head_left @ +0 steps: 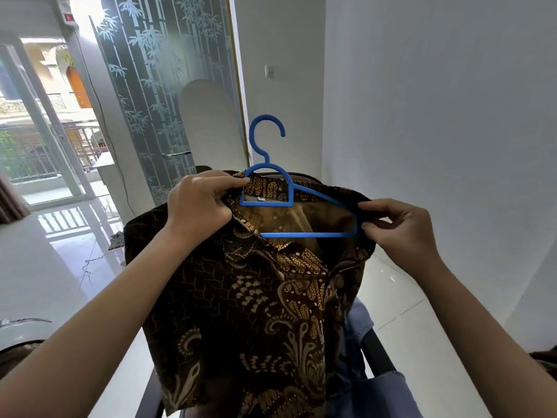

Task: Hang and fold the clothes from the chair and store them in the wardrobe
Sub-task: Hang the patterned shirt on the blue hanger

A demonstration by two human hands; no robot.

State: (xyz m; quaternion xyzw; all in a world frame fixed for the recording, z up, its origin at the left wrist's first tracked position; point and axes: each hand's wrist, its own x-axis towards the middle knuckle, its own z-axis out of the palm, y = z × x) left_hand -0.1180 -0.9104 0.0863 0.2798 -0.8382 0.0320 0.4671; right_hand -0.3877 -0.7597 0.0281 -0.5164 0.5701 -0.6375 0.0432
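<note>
From my feed: dark chair (378,356) low in frame, standing on glossy white tiled floor (401,309). Blue denim garment (366,384) draped over the chair (seat mostly hidden behind held cloth). I also see a dark patterned cloth (116,240) lying on floor tiles at left.

Bright daylight comes in through the glass door (45,140) on the left, and the top there is washed out white. The shiny floor (60,267) shows glare and reflections. The wall (437,116) is evenly lit. The picture is sharp, but edges bend outward.
</note>
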